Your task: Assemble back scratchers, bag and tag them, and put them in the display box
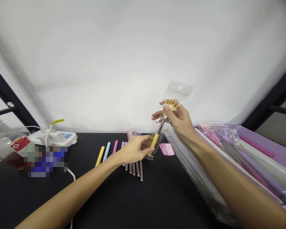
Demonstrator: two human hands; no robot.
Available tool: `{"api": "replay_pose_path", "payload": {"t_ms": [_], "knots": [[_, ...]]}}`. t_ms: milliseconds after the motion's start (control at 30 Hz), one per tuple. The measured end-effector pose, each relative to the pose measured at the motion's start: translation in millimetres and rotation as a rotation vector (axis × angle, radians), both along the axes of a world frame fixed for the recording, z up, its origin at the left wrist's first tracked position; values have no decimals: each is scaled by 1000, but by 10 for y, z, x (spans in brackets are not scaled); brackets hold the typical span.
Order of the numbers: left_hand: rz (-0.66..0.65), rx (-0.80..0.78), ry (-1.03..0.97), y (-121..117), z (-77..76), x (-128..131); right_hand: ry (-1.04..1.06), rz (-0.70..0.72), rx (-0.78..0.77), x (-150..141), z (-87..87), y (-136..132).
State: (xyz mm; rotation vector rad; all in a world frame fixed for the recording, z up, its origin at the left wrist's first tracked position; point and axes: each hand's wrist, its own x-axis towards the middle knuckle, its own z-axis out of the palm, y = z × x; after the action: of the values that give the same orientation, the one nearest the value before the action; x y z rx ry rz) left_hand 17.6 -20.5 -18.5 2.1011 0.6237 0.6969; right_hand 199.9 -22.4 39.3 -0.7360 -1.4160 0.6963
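1. Forearms lie nearest the lens: my left forearm (69, 190) enters from the lower left, my right forearm (231, 181) from the lower right.
2. Left hand (133, 149): clenched, fingers curled around the yellow handle of a telescopic back scratcher (154, 144), gripping it through a transparent plastic bag (177, 92).
3. Right hand (178, 122): grasping the same item higher up, thumb and fingers closed on its yellow claw head (172, 105) through the bag.
4. Item position: held between both hands above the black table (138, 206), tilted, head up and to my right, handle down and to my left. Its steel shaft (160, 127) spans the gap between my hands. The bag's header, with its round hanging hole, stands above my right hand.
5. Directly below my left hand: several unbagged back scratchers lie side by side, with steel shafts (134, 168) toward me. Yellow, blue, pink and purple handles (106, 151) fan out to the left, and multicoloured heads (132, 134) sit beyond. A pink printed card (166, 149) lies just right of them.
6. Right side: loose transparent plastic sheeting (193, 171) lies beside a purple tray (259, 140) holding bagged items.
7. Left side: a white device (53, 137) with a white cable, and a plastic container (4, 143) with a red label. A pixelated patch (45, 160) beside them is unreadable.
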Motion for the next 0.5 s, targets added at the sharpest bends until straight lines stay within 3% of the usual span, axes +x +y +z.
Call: {"api": "replay_pose_path", "payload": {"t_ms": [300,500], "knots": [[-67,-118,28,14,-5,-48,3,22,-22,57,-38,20],[-102,-181,57,37,-17,-80,42,-54,-44,114,-34,46]]}}
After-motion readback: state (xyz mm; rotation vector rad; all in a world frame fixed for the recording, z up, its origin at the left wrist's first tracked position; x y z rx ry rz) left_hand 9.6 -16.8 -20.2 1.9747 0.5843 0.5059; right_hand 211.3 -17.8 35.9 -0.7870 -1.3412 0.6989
